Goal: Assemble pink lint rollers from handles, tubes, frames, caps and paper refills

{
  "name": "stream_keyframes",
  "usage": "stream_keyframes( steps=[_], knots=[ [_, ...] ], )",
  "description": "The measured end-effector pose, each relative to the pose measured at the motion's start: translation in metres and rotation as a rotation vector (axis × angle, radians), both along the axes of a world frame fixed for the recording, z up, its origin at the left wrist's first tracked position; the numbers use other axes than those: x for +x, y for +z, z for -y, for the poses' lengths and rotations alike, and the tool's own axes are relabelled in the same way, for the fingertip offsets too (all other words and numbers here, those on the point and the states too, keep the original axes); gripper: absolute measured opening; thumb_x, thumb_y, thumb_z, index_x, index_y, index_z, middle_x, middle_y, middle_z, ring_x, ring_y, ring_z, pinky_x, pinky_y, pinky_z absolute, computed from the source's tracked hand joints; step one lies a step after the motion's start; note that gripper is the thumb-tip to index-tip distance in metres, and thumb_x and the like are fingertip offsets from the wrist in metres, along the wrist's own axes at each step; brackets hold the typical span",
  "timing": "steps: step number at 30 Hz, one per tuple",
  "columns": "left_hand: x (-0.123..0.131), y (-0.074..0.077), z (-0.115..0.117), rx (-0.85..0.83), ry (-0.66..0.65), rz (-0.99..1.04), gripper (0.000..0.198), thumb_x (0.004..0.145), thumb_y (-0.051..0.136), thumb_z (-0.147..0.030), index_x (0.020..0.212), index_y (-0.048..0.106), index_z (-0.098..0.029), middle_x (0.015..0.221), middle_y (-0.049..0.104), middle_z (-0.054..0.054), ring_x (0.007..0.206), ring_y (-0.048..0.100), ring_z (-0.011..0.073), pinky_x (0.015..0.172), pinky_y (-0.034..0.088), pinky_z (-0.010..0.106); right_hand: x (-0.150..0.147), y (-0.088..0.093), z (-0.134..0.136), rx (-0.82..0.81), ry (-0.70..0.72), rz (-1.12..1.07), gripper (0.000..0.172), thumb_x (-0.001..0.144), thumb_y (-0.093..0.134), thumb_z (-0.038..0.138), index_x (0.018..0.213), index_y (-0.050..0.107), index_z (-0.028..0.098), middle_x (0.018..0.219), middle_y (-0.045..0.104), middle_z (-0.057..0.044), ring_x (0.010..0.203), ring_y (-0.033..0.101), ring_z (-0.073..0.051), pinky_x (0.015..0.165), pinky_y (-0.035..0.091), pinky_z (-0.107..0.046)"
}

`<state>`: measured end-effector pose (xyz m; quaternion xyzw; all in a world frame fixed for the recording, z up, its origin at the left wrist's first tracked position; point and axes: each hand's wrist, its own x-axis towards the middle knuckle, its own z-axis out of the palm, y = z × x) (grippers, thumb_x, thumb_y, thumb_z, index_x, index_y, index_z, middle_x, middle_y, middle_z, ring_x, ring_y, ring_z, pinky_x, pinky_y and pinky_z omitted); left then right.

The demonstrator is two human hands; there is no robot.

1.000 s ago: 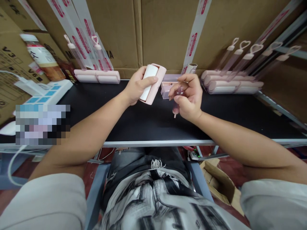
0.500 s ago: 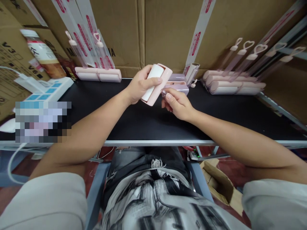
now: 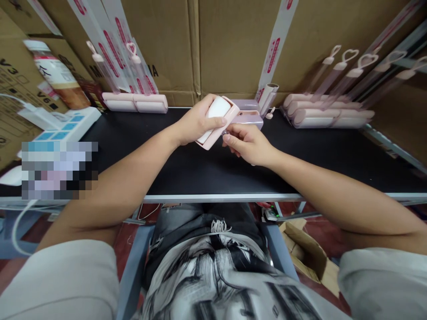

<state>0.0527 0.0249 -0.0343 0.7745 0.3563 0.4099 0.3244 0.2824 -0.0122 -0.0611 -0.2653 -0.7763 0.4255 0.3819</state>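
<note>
A: Where are we holding the pink case [image 3: 214, 135]?
B: Over the black tabletop [image 3: 200, 175]: our left hand [image 3: 199, 121] is gripping it, thumb pressing on the white roll [image 3: 219, 108]. Our right hand [image 3: 251, 141] is pinching the tip of a translucent handle [image 3: 225, 132] beside the case; most of that handle is hiding in the hand, and we can't tell whether the two pieces are touching.
A: What is standing in our way?
B: A lilac case [image 3: 250, 120] is lying just behind our hands, partly covered by them, with a pale tube [image 3: 267, 97] standing beside it. Cardboard [image 3: 233, 44] is walling off the back.
A: And at the sides?
B: Pink rollers [image 3: 315, 119] with looped handles [image 3: 356, 71] are crowding the right. Two matching rollers [image 3: 151, 103] are resting at the left, and a bottle [image 3: 60, 80] is standing near the power strip [image 3: 71, 126].
</note>
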Motion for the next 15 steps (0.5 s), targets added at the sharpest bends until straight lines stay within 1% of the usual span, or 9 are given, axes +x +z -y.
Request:
stream_keyframes(
  steps=[3, 6, 9, 11, 13, 15],
  knots=[
    [0.0023, -0.001, 0.0014, 0.017, 0.016, -0.031, 0.068, 0.08, 0.096, -0.059, 0.129, 0.066, -0.021, 0.12, 0.072, 0.008, 0.131, 0.067, 0.0416, 0.118, 0.055, 0.058, -0.0003, 0.0009, 0.0025, 0.007, -0.019, 0.025, 0.06, 0.099, 0.077, 0.078, 0.085, 0.064, 0.021, 0.069, 0.06, 0.0, 0.058, 0.052, -0.013, 0.052, 0.041, -0.028],
    [0.0035, -0.0015, 0.0033, 0.023, 0.02, -0.063, 0.066, 0.08, 0.096, -0.055, 0.129, 0.065, -0.023, 0.122, 0.073, 0.008, 0.129, 0.068, 0.0397, 0.118, 0.053, 0.057, -0.0009, 0.0011, 0.0051, -0.017, -0.036, 0.033, 0.059, 0.098, 0.079, 0.075, 0.084, 0.065, 0.02, 0.069, 0.061, 0.0, 0.056, 0.052, -0.012, 0.049, 0.039, -0.028],
    [0.0043, -0.0021, 0.0045, 0.037, 0.019, -0.098, 0.064, 0.08, 0.096, -0.05, 0.129, 0.066, -0.023, 0.122, 0.073, 0.009, 0.127, 0.068, 0.0389, 0.118, 0.052, 0.056, -0.0018, -0.0009, 0.0057, -0.085, -0.054, 0.025, 0.056, 0.093, 0.086, 0.071, 0.085, 0.067, 0.019, 0.07, 0.064, -0.002, 0.054, 0.052, -0.011, 0.043, 0.037, -0.027],
    [0.005, -0.0028, 0.0047, 0.039, 0.019, -0.097, 0.062, 0.08, 0.096, -0.048, 0.129, 0.067, -0.022, 0.122, 0.073, 0.008, 0.129, 0.068, 0.0395, 0.12, 0.051, 0.057, -0.0024, -0.0034, 0.0041, -0.16, -0.062, -0.01, 0.052, 0.089, 0.093, 0.065, 0.091, 0.068, 0.019, 0.074, 0.069, -0.002, 0.051, 0.053, -0.011, 0.039, 0.036, -0.025],
    [0.006, -0.0038, 0.0044, 0.04, 0.02, -0.085, 0.062, 0.08, 0.096, -0.048, 0.129, 0.067, -0.022, 0.122, 0.074, 0.008, 0.131, 0.067, 0.0401, 0.121, 0.051, 0.058, -0.0024, -0.0055, 0.001, -0.217, -0.07, -0.057, 0.053, 0.083, 0.1, 0.059, 0.099, 0.066, 0.021, 0.078, 0.073, -0.001, 0.049, 0.053, -0.01, 0.036, 0.039, -0.024],
    [0.0074, -0.0047, 0.004, 0.045, 0.018, -0.078, 0.063, 0.08, 0.095, -0.05, 0.129, 0.066, -0.022, 0.123, 0.074, 0.008, 0.131, 0.067, 0.0406, 0.12, 0.052, 0.058, -0.0018, -0.0062, -0.0031, -0.237, -0.077, -0.085, 0.058, 0.078, 0.104, 0.056, 0.105, 0.064, 0.023, 0.079, 0.075, 0.0, 0.049, 0.056, -0.011, 0.036, 0.043, -0.024]
  ],
)
